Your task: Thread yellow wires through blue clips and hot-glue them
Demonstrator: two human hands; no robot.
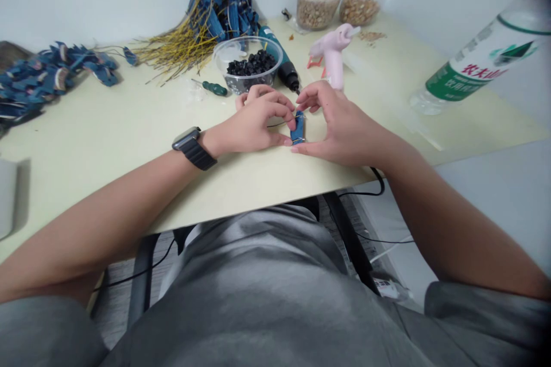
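Note:
Between my two hands is a small blue strip (297,128), low over the tabletop, with thin wire or cord crossing it near both ends. My left hand (257,124) pinches its left side with fingertips and thumb; a dark thin cord runs by those fingers. From the other side, my right hand (342,129) has its fingertips at the strip's far end and its thumb at the near end. The fingertips partly cover the strip, so its exact shape is hidden. Just beyond the hands stands a clear tub (251,81) of small black pieces.
Beyond lie a green-handled screwdriver (214,88), a drill-like tool (286,71) and a pink glue gun (333,51). A heap of blue pieces on yellow cords (224,8) and another blue pile (55,74) are leftward. Two tubs of tan bits (318,10) and a bottle (467,69) stand rightward.

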